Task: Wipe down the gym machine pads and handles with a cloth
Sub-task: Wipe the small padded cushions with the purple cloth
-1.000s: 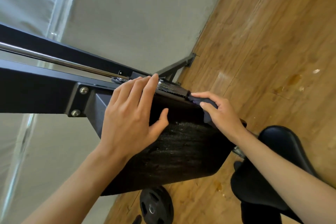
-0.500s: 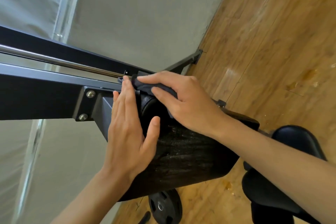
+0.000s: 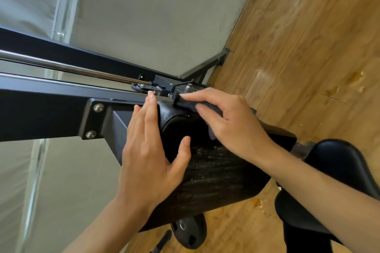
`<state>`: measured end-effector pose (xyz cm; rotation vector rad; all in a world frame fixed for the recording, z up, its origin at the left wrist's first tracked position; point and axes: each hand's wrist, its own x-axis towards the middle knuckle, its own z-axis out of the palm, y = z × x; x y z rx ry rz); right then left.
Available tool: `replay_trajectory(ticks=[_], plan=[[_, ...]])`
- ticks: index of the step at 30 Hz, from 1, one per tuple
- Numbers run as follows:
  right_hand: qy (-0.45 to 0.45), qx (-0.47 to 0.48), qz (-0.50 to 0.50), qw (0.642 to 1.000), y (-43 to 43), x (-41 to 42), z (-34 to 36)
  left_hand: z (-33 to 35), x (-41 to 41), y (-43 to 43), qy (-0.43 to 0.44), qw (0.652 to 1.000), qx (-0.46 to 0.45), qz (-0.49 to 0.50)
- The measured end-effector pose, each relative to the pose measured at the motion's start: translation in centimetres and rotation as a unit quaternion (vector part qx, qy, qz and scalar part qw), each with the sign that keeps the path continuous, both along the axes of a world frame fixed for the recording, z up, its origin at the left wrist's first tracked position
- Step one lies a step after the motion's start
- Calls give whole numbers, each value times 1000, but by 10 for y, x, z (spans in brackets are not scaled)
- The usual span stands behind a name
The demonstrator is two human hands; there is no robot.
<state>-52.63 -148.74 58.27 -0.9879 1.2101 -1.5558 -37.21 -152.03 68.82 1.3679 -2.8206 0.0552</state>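
Note:
A black padded gym machine pad [image 3: 216,172] fills the middle of the view, its face streaked with wet marks. My right hand [image 3: 230,121] presses a dark grey cloth [image 3: 191,106] onto the pad's upper edge with flat, spread fingers. My left hand [image 3: 152,148] lies against the pad's left end, fingers straight along the side and thumb on the pad's face. Most of the cloth is hidden under my right hand.
The black steel frame [image 3: 51,109] with two bolts runs left from the pad, a chrome rod [image 3: 61,66] above it. A black seat [image 3: 339,172] sits at the right. A weight plate [image 3: 190,230] lies on the wood floor [image 3: 308,47]. A grey wall [image 3: 144,16] stands behind.
My right hand with the cloth swept left along the pad's top edge from its right corner. My left hand shifted from the top of the pad onto its left end.

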Motion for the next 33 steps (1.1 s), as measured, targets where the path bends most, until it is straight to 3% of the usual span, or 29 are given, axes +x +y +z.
replay_trajectory(ticks=[3,5,7,10,13,16,19,21,24,28,30,33], plan=[[-18,185,7,983,26,-10,-66,-1,-1,0,-8,1000,-1,6],[-106,265,-14,958,34,-11,-86,-2,0,-1,-9,1000,-3,6],[-107,214,-31,970,29,-3,-65,-2,0,0,-6,1000,-9,3],[-56,42,-18,997,6,9,-1,-2,0,1,-13,1000,-14,0],[-30,-41,-27,998,0,10,2,-2,0,1,-12,1000,-10,13],[-6,101,-47,994,27,5,-67,0,0,0,-12,1000,1,17],[-3,320,-18,947,57,-15,-149,0,-1,0,-16,1000,-3,20],[-20,368,1,930,61,-26,-171,-1,-1,1,-19,1000,-8,20],[-17,316,45,948,30,-24,-133,-1,0,0,-22,999,-12,20],[9,112,55,992,9,-14,-52,-1,0,2,-25,999,-14,24],[12,105,38,994,14,-12,-53,-1,0,1,-31,999,-11,23],[-86,166,24,982,31,-10,-60,-1,0,2,-35,999,-13,33]])
